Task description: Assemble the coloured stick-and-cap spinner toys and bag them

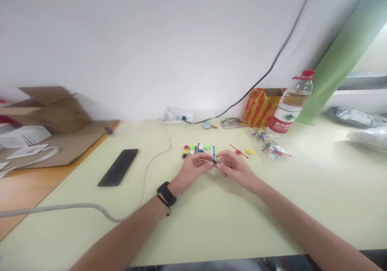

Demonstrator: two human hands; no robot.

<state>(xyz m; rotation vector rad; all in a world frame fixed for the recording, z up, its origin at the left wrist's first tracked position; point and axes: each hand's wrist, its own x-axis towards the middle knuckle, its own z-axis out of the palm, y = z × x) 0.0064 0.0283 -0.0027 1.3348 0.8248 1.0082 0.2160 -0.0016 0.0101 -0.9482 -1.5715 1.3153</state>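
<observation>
Near the middle of the table my left hand point(195, 168) and my right hand point(236, 167) meet fingertip to fingertip. Between them they pinch a small black piece point(215, 162). A thin blue stick point(214, 152) stands upright just above the fingertips, with a bit of green beside it. Small round pieces lie behind my left hand, among them a red one point(186, 147) and a green one point(207, 147). Beyond my right hand are a red arrow-shaped piece point(238, 152) and a yellow round piece point(249, 152).
A black phone point(119, 168) and a grey cable point(145, 178) lie on the left. At the back are a power strip point(177, 116), a striped bag point(260, 108) and a tilted-looking water bottle point(292, 104). Plastic bags of small parts point(273, 150) lie in front of the bottle.
</observation>
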